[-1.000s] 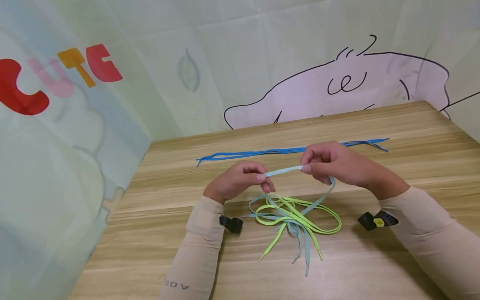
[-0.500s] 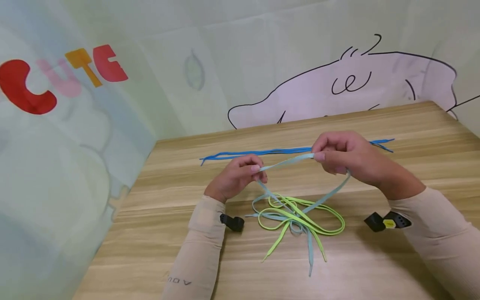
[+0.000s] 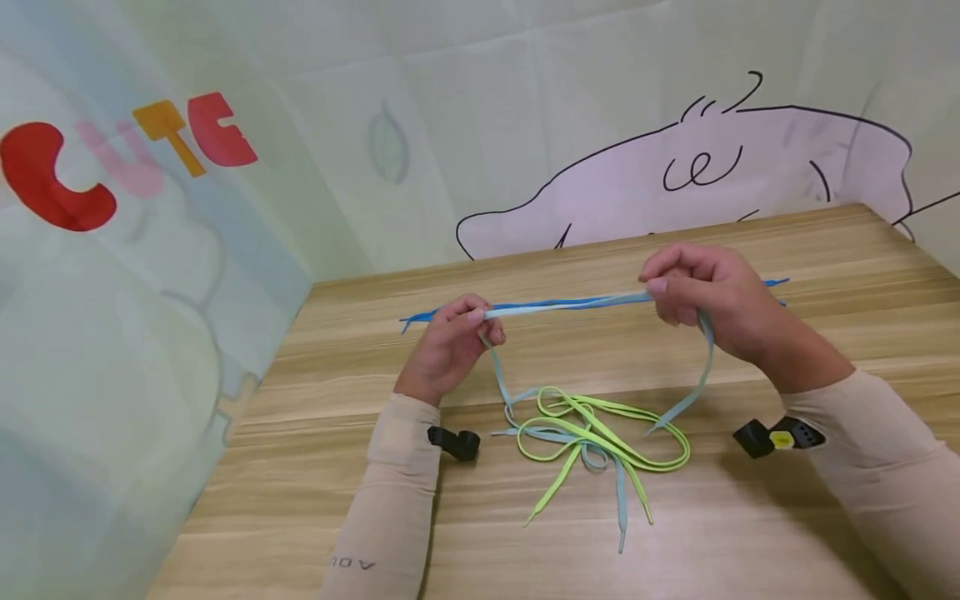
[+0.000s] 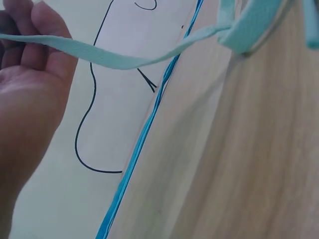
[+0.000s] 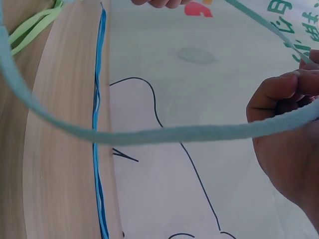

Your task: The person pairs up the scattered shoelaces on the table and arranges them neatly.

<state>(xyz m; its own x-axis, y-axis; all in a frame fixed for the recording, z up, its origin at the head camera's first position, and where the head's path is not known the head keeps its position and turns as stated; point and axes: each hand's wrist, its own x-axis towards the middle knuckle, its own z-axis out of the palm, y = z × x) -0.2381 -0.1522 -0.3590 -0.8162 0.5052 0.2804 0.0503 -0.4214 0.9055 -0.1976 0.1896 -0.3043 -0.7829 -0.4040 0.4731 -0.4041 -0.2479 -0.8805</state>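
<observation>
A pale blue-green shoelace (image 3: 525,310) is stretched between both hands above the table. My left hand (image 3: 450,346) pinches it between thumb and fingers, and its tail drops toward the pile below. On the other side, my right hand (image 3: 712,304) pinches the same lace; a length (image 5: 164,135) hangs from it in a curve, seen large in the right wrist view. Under the hands lies a yellow-green shoelace (image 3: 637,458), loosely looped over other parts of the pale lace. In the left wrist view the lace (image 4: 114,59) runs across the left palm (image 4: 35,94).
Blue shoelaces (image 3: 555,303) lie in a long straight bundle across the back of the wooden table (image 3: 360,467), partly behind the hands. A printed cloth backdrop (image 3: 420,167) stands along the table's left and back edges.
My hands have moved apart and up, the left one leftward, the right one rightward. The stretch of pale lace between them is longer, and a free end now hangs from the right hand.
</observation>
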